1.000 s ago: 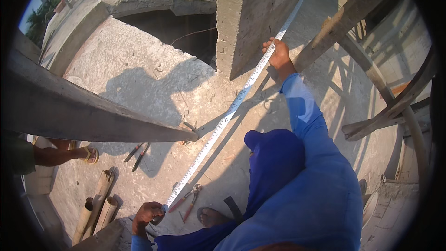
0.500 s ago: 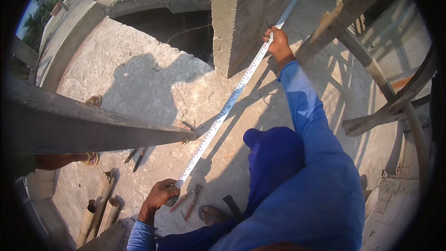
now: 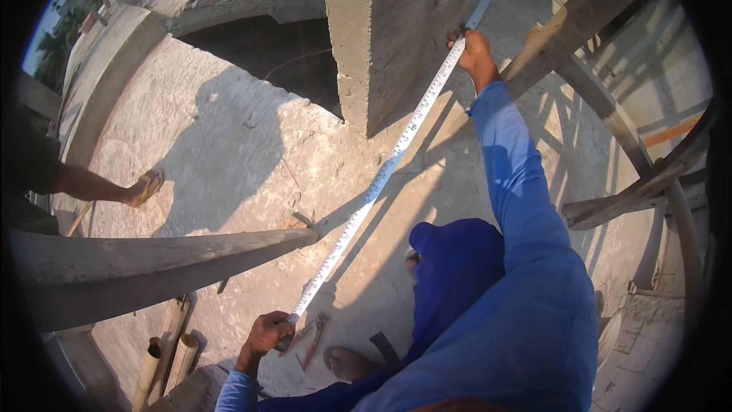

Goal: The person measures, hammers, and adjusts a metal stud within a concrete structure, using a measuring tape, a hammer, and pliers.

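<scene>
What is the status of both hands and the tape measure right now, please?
Left hand grips tape measure low at the floor. Right hand pins it high beside concrete column. Tape taut, diagonal. Pliers lie near left hand.

The right hand point(image 3: 476, 52) was raised far out on a fully stretched arm in a blue sleeve — fingers curled shut, pinching at the fingertips. The left hand point(image 3: 267, 333) was low and near the body, its forearm bent up from the lower edge — fist closed, knuckles up, clamped at the thumb side. Both wrists stayed straight.
</scene>
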A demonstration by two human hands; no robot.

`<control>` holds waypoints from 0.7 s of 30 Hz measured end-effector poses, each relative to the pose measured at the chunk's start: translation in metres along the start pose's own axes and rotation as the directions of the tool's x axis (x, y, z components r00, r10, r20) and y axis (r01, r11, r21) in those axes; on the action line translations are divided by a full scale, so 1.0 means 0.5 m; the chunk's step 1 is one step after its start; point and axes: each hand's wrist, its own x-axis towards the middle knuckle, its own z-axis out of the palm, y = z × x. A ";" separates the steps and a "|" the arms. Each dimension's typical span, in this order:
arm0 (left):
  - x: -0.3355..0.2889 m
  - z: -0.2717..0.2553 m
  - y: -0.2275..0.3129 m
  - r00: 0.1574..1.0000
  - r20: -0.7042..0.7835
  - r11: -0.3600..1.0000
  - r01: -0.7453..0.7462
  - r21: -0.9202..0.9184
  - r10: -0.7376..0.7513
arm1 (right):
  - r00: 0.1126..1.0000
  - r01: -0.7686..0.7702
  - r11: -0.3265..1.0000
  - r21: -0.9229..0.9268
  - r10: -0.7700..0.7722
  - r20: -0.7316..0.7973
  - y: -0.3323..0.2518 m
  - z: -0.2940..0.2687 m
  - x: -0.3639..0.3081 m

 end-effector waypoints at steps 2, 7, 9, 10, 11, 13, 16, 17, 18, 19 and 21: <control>0.046 0.023 0.057 0.998 -0.012 0.997 -0.065 0.048 0.066 | 0.999 0.030 0.999 -0.032 -0.029 0.020 -0.026 -0.025 0.037; 0.148 0.075 0.168 0.988 -0.041 0.981 -0.142 0.134 0.148 | 0.991 0.031 0.994 -0.105 -0.044 -0.125 -0.025 0.009 0.041; 0.188 0.100 0.222 0.981 -0.017 0.970 -0.186 0.154 0.191 | 0.989 0.022 0.990 -0.139 -0.042 -0.139 -0.025 0.006 0.047; 0.196 0.116 0.262 0.970 -0.026 0.959 -0.234 0.162 0.241 | 0.990 0.017 0.987 -0.161 -0.039 -0.135 -0.023 0.001 0.046; 0.221 0.129 0.289 0.970 -0.013 0.958 -0.236 0.161 0.241 | 0.991 0.012 0.983 -0.183 -0.036 -0.130 -0.019 -0.003 0.045; 0.259 0.149 0.349 0.934 -0.011 0.915 -0.348 0.205 0.358 | 0.984 -0.031 0.981 -0.190 -0.004 -0.178 -0.001 0.000 0.039; 0.296 0.183 0.463 0.939 -0.029 0.929 -0.333 0.165 0.342 | 0.975 -0.071 0.978 -0.198 0.026 -0.222 0.025 -0.027 0.049; 0.301 0.189 0.490 0.937 -0.033 0.929 -0.340 0.145 0.348 | 0.973 -0.083 0.976 -0.199 0.036 -0.230 0.036 -0.039 0.055; 0.302 0.191 0.512 0.942 -0.022 0.935 -0.329 0.132 0.335 | 0.972 -0.093 0.974 -0.206 0.044 -0.232 0.051 -0.047 0.055; 0.300 0.193 0.533 0.946 -0.008 0.940 -0.320 0.119 0.323 | 0.971 -0.101 0.972 -0.214 0.049 -0.235 0.065 -0.054 0.050; 0.303 0.193 0.538 0.946 0.006 0.940 -0.322 0.111 0.323 | 0.968 -0.106 0.968 -0.230 0.048 -0.246 0.084 -0.058 0.041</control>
